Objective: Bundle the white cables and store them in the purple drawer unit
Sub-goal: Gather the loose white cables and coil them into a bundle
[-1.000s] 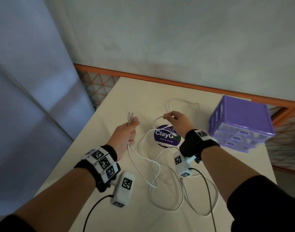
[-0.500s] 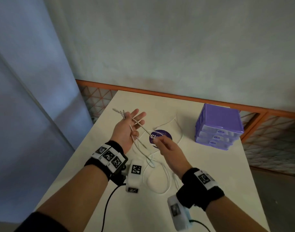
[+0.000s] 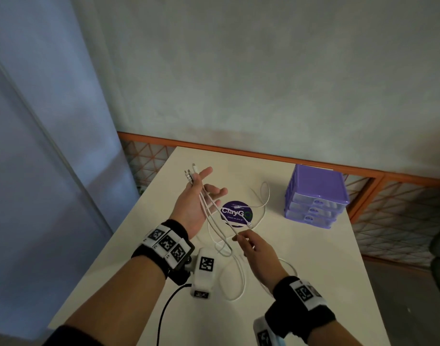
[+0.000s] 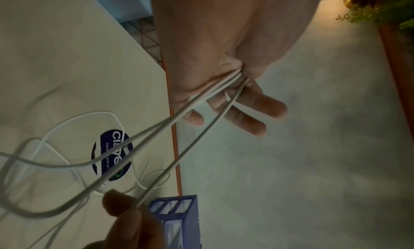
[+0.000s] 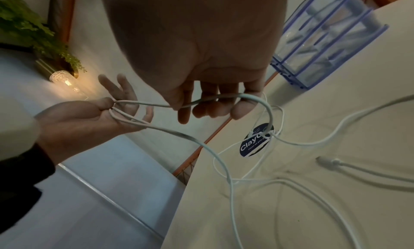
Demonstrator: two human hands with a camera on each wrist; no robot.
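Observation:
My left hand (image 3: pixel 201 193) is raised palm up over the table, fingers spread. Its thumb pins several white cables (image 4: pixel 197 136) against the palm, and their plug ends (image 3: pixel 189 174) stick out past the fingers. My right hand (image 3: pixel 241 239) is nearer to me and pinches one strand (image 3: pixel 221 216) stretched taut from the left hand. The rest of the cables lie in loose loops (image 3: pixel 243 280) on the table. At the table's far right stands the purple drawer unit (image 3: pixel 316 193), all its drawers closed and out of reach of both hands.
The pale table (image 3: pixel 313 270) carries a round dark ClayGo sticker (image 3: pixel 236 213) under the cables. An orange mesh railing (image 3: pixel 238 151) runs behind it, before a grey wall. A lamp (image 5: pixel 65 79) and a plant show at the left in the right wrist view.
My right hand has drawn back toward me along one strand, pulling it taut. The left hand has stayed raised, its fingers spread wider, with one more plug end under its thumb.

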